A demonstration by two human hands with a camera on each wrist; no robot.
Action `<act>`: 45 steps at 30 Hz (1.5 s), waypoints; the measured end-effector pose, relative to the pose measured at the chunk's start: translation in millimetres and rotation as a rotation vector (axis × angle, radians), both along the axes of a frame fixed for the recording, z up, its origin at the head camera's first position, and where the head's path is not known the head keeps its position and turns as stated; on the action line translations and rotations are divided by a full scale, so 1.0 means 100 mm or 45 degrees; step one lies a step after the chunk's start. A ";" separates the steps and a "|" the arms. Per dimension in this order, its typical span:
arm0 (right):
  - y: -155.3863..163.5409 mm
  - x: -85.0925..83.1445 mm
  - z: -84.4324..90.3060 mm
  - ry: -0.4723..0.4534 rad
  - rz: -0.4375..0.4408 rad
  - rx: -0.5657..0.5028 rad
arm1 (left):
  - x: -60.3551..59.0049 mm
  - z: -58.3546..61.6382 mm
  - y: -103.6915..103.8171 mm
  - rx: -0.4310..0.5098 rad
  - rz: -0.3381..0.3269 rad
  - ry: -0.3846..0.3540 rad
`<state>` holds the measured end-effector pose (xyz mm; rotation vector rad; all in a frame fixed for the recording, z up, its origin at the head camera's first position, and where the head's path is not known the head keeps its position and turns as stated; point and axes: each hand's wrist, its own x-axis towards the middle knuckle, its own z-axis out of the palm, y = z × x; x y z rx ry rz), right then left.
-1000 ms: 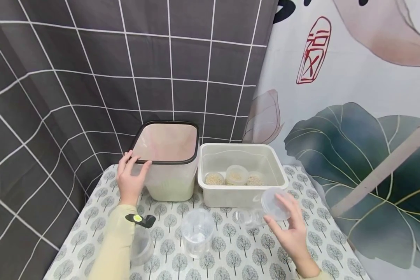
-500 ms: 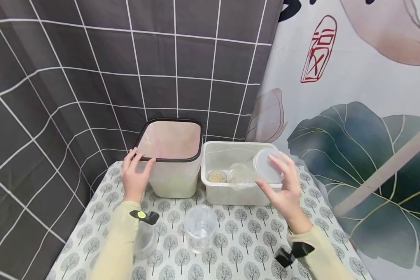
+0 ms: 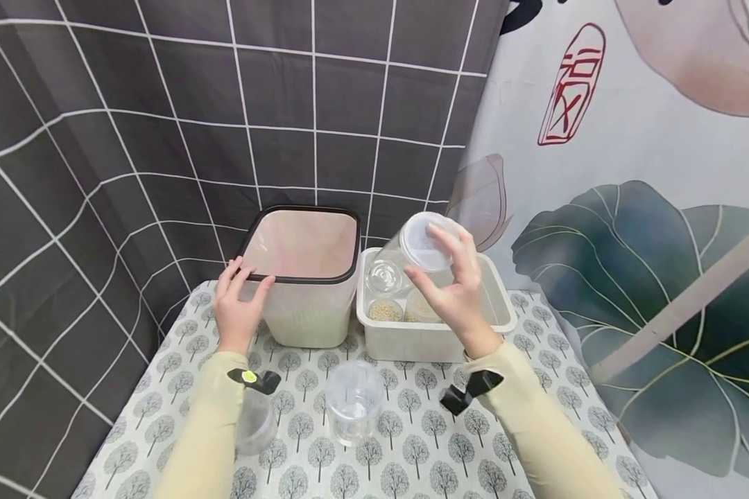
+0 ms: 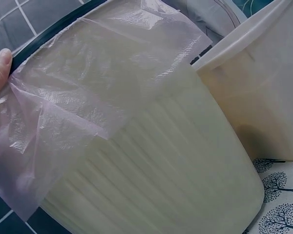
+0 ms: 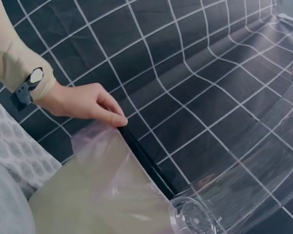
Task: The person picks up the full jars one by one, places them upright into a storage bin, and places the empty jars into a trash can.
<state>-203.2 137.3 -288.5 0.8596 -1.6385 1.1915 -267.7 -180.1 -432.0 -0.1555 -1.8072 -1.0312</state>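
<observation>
My left hand [image 3: 234,312] holds the dark rim at the left corner of a trash bin [image 3: 306,319], thumb on the near side. A thin pinkish plastic liner [image 4: 88,73] is folded over that rim. Up in the air, my right hand [image 3: 452,291] grips a clear plastic jar [image 3: 387,267] by its whitish lid [image 3: 423,241]. The jar is tilted, its base pointing down and left toward the bin; the right wrist view shows the base [image 5: 195,219] overlapping the bin's rim. Behind and below it stands a white plastic basin [image 3: 406,345].
In the basin are small round tubs of pale beans [image 3: 385,310], partly hidden by my right hand and the jar. A clear jar [image 3: 354,409] stands on the tree-patterned cloth [image 3: 368,457]. Another clear container [image 3: 256,426] is partly behind my left sleeve. A grid-patterned curtain [image 3: 193,159] hangs behind.
My right hand has lifted the clear jar up from near the table, over the basin and leftward toward the bin. The left hand stays at the bin's rim.
</observation>
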 end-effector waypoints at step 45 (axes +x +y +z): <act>-0.81 -0.93 -0.72 -0.491 -0.051 0.470 | 0.02 0.06 -0.02 -0.034 0.025 -0.046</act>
